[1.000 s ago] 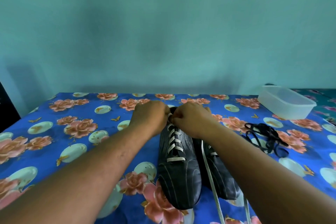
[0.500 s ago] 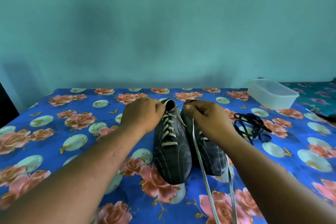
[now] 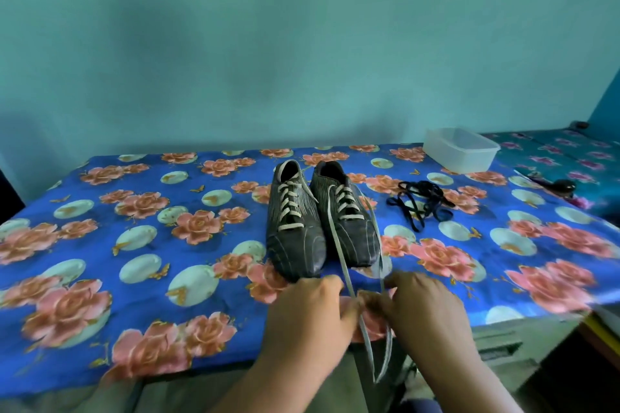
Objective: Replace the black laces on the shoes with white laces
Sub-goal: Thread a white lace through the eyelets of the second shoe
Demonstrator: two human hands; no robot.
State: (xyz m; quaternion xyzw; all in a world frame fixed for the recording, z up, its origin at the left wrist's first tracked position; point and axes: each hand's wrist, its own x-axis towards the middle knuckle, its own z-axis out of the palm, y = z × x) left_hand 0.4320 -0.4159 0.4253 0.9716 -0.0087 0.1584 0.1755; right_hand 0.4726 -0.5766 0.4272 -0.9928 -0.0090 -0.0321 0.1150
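Both hands off shoes, now pulling lace ends back.

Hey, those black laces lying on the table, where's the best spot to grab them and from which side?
The black laces lie in a loose tangle right of the shoes, apart from them. Pinching the dense middle of the bundle from straight above probably lifts everything together; the flat stray loops at the edges would likely slip or trail.

i'm in a room at home: a plain teal painted wall fills the upper frame, a blue floral cloth covers the table at centre, and at far right lies a teal flowered bedspread.
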